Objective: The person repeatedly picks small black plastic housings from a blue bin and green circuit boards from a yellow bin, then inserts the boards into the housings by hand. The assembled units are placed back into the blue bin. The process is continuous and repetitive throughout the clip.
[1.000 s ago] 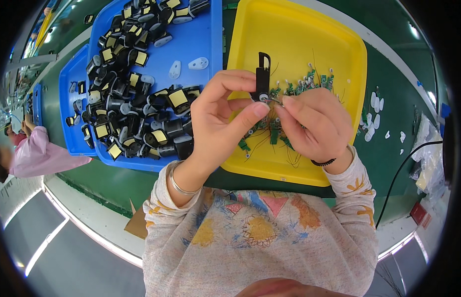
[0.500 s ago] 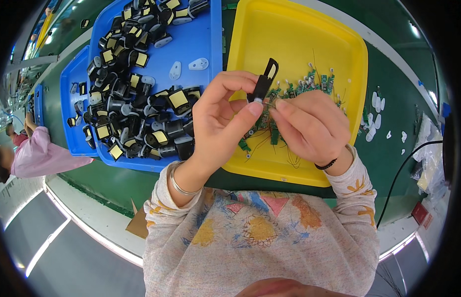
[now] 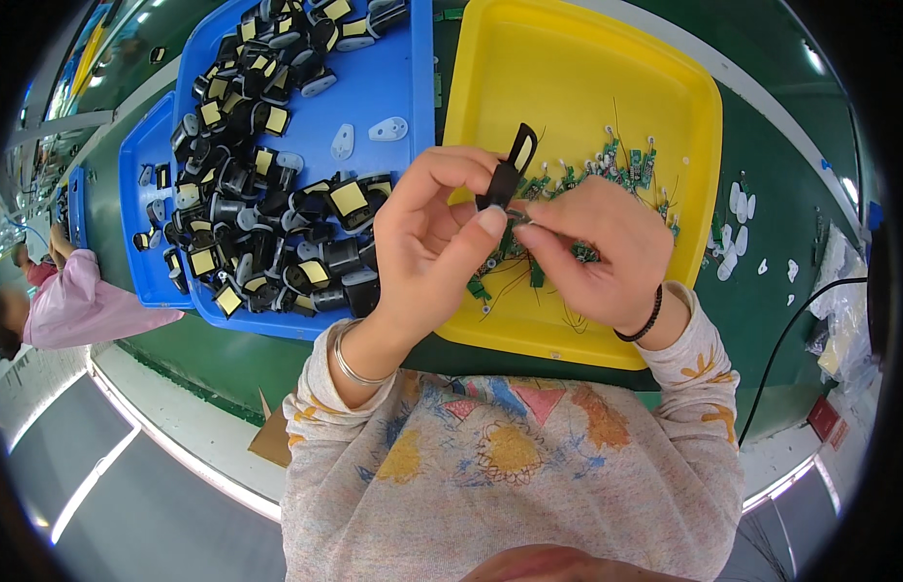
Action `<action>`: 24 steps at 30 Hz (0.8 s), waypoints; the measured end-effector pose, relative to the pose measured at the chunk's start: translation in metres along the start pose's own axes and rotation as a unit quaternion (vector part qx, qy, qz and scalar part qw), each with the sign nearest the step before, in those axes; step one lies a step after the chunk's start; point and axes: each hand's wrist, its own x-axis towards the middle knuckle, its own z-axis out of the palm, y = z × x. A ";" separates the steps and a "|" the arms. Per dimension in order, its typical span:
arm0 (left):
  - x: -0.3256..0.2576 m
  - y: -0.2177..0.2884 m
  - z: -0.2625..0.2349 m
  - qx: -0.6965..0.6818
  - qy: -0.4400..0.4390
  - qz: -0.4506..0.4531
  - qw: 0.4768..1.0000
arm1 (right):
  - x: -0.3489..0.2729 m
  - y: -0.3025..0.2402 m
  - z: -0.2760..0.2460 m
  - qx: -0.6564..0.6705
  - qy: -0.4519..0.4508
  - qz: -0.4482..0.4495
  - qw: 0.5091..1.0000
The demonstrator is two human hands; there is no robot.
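left hand point(image 3: 422, 242) pinching black casing point(image 3: 501, 186) over yellow tray point(image 3: 510, 58), right hand point(image 3: 607, 247) pinched, can't tell on what, kinda blocking tray's circuit boards point(image 3: 647, 171), blue tray point(image 3: 379, 82) left of that

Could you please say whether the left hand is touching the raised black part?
Touching: the head view shows the left hand holding the black part, thumb against its lower end.

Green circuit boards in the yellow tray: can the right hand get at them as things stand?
Probably yes: the right hand is over the yellow tray, and the green circuit boards beyond it lie uncovered, though it seems to pinch a small part.
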 end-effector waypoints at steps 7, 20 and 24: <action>0.004 0.003 -0.001 0.013 -0.005 -0.026 1.000 | 0.001 0.001 -0.002 0.071 0.018 0.113 0.991; 0.004 0.003 -0.007 0.120 -0.001 -0.004 0.993 | 0.000 0.015 0.000 -0.087 -0.033 -0.112 0.989; 0.003 0.003 -0.009 0.163 -0.002 0.030 0.986 | 0.000 0.016 0.000 -0.083 -0.039 -0.119 0.989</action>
